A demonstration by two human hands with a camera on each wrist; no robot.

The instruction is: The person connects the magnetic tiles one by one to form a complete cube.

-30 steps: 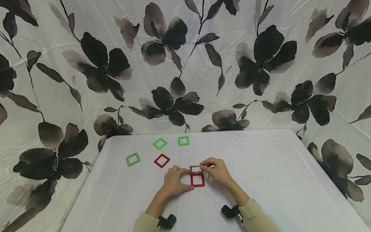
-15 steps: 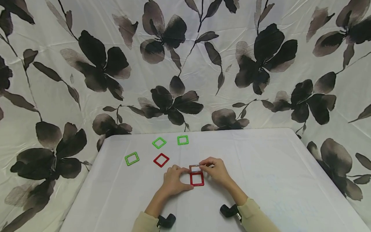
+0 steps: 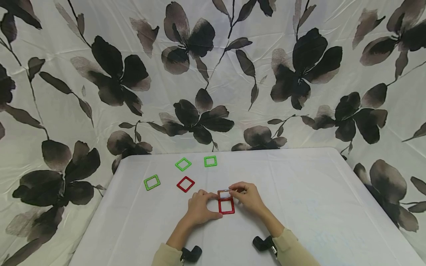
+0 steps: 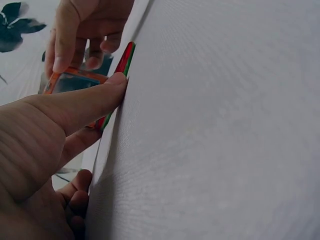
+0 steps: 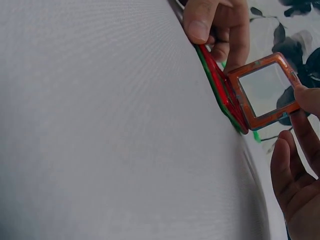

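A red square magnetic tile (image 3: 226, 212) lies flat on the white table, with a green layer (image 5: 214, 91) under it in the right wrist view. My left hand (image 3: 199, 210) holds the red tile between thumb and fingers, the thumb at the near left corner and a finger at the far left. An orange square magnetic tile (image 5: 253, 120) stands up from the far edge of the red one. My right hand (image 3: 247, 195) pinches the orange tile at its upper right corner. In the left wrist view, my left thumb partly covers both tiles.
Farther back on the table (image 3: 316, 207) lie a red square tile (image 3: 178, 186) and several green ones, including one green tile (image 3: 145, 186) at the left and another green tile (image 3: 210, 166) near the back edge. A floral cloth (image 3: 249, 81) hangs behind.
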